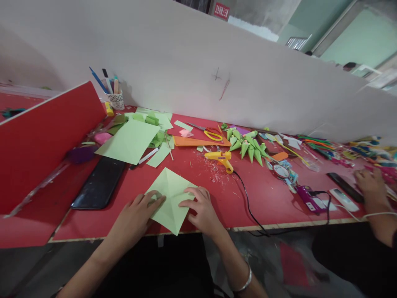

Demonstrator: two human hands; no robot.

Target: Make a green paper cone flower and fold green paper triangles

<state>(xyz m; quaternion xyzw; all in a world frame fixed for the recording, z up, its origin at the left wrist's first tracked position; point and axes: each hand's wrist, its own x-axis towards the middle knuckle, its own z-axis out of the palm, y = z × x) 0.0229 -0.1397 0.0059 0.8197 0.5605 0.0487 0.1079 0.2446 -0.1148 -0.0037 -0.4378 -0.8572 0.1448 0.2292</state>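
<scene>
A square sheet of light green paper (169, 198) with crease lines lies corner-on near the front edge of the red table. My left hand (149, 207) grips its left corner, fingers on top and thumb mostly hidden. On the right corner, my right hand (200, 207) holds the paper with curved, slightly parted fingers. Beyond the sheet sits a yellow hot glue gun (218, 157) with a black cord. Another green sheet (130, 140) rests on a pile of scraps at the left, partly over a black phone (99, 182).
Scissors (212, 134) lie on orange paper at the back, beside folded green paper cones (248, 145). A pen cup (115, 99) stands by the white partition (173, 62). A red board (46, 140) leans at left. Another person's hand (370, 182) is at far right, near a purple power socket (312, 200).
</scene>
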